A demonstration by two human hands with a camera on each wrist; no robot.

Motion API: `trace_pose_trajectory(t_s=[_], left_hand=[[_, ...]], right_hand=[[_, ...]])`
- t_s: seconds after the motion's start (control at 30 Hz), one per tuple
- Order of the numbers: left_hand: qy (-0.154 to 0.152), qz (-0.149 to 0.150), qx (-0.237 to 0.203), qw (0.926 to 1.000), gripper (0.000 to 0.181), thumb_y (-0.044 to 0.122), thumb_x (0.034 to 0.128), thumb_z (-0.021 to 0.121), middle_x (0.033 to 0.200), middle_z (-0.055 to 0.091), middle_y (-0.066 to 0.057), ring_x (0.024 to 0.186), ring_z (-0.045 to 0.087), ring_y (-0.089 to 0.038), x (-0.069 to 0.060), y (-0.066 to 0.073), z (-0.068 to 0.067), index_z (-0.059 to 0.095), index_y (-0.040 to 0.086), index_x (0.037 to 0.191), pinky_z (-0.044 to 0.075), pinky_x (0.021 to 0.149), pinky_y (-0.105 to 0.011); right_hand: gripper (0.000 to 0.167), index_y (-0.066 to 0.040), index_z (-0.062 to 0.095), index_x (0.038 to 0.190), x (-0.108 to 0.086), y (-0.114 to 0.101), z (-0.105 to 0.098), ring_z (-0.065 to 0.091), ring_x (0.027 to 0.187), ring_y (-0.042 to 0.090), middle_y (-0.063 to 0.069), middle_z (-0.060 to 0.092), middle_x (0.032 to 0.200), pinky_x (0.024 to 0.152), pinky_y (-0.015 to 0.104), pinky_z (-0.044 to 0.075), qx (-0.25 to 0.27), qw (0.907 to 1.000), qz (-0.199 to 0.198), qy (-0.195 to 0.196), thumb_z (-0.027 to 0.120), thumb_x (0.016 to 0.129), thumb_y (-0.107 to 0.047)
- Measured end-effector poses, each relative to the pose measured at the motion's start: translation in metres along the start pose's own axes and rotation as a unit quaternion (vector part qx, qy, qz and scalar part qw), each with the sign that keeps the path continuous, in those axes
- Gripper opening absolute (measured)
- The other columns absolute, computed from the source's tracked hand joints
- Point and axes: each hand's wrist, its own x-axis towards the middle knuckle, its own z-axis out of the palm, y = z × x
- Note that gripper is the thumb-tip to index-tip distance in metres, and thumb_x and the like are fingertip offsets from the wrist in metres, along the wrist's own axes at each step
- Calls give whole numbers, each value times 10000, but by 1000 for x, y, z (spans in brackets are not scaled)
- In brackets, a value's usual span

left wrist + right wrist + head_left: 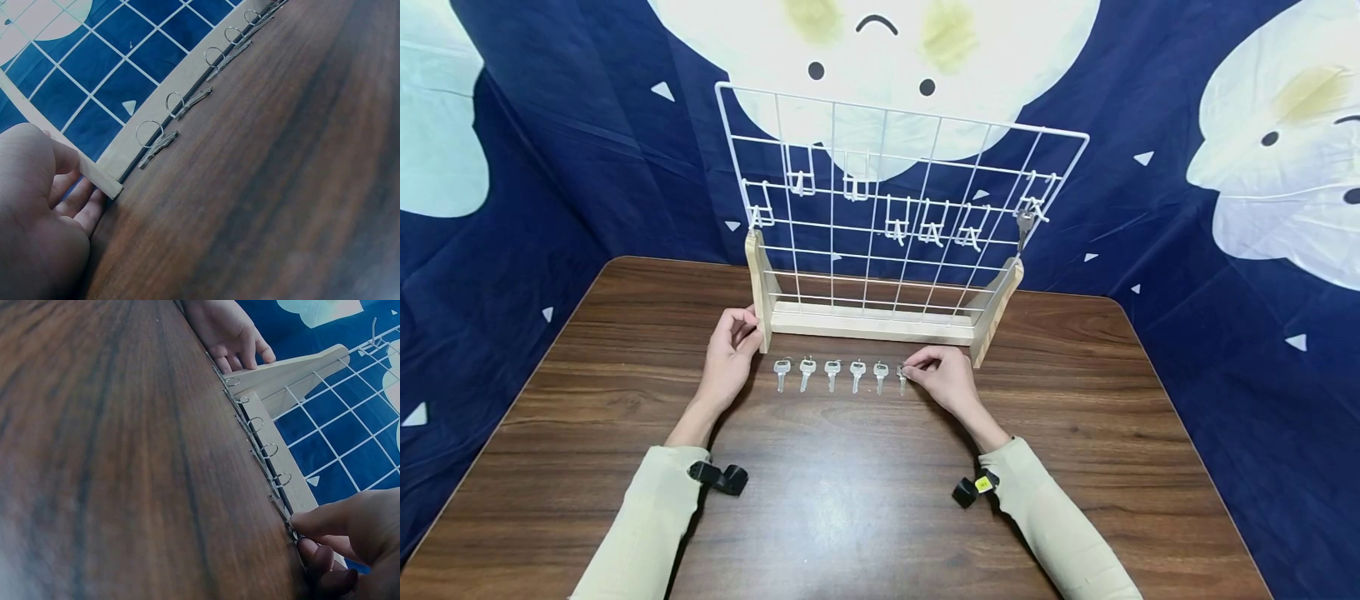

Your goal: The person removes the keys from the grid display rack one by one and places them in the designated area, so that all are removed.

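In the head view my right hand [942,377] pinches the rightmost key [902,382] of a row on the table; in the right wrist view, thumb and fingers close on it and partly cover it. My left hand [730,354] holds the left wooden upright [760,292] of a white wire grid rack [880,217], thumb in front and fingers behind in the left wrist view. Beside the pinched key lie several silver keys, among them the leftmost key [781,375], each with a ring. A further key [1025,227] hangs from the grid's right hook [1033,202].
Other white hooks hang on the grid, such as a middle hook [897,229] and a far-left hook [760,217]. A wooden base bar [872,323] joins the uprights behind the keys. The brown table [827,517] meets a dark blue curtain [625,167] at the back.
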Motion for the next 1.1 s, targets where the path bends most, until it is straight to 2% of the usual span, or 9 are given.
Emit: trace_pose_trajectory(t_s=[0.23,0.43,0.73,0.8,0.97,1.1], left_hand=[[0,-49,39,10000,181,-151,1085,485,1617,471,-277,1402,499,-60,-1,1,0,387,-196,1230,447,1152,-138],[15,-90,17,10000,178,-144,1087,493,1611,476,-277,1418,495,-78,-1,2,0,385,-192,1220,443,1159,-138],[-6,-20,-14,10000,164,-155,1083,486,1624,467,-297,1403,502,-63,-1,1,0,390,-195,1210,442,1155,-135],[-2,-17,-13,10000,166,-157,1082,485,1625,465,-297,1399,503,-60,-1,1,0,388,-197,1211,443,1150,-134],[3,-53,16,10000,163,-154,1086,483,1630,460,-286,1406,499,-71,-1,0,0,389,-197,1212,449,1134,-133],[4,-73,9,10000,165,-153,1086,484,1627,461,-281,1431,492,-96,0,0,0,388,-194,1213,447,1141,-136]], right_hand=[[106,-120,856,878,0,2,1,548,594,28,-34,780,767,548,187,413,-3,10000,-73,-52,956,843,-112],[106,-141,847,855,1,9,3,554,577,42,-85,741,718,518,208,418,-22,9994,-342,60,950,832,-145],[101,-129,861,875,0,2,0,566,577,45,-53,761,737,532,210,424,-155,9997,-178,-1,957,847,-143],[97,-142,859,867,2,9,2,568,568,50,-67,754,727,514,224,423,-121,9994,-331,36,952,847,-157],[109,-225,852,830,9,27,7,560,555,11,-148,722,699,495,212,422,-38,9995,-318,13,959,838,-206],[97,-174,857,849,5,17,4,578,565,38,-94,745,719,507,226,437,-3,9994,-341,-6,953,836,-167]])
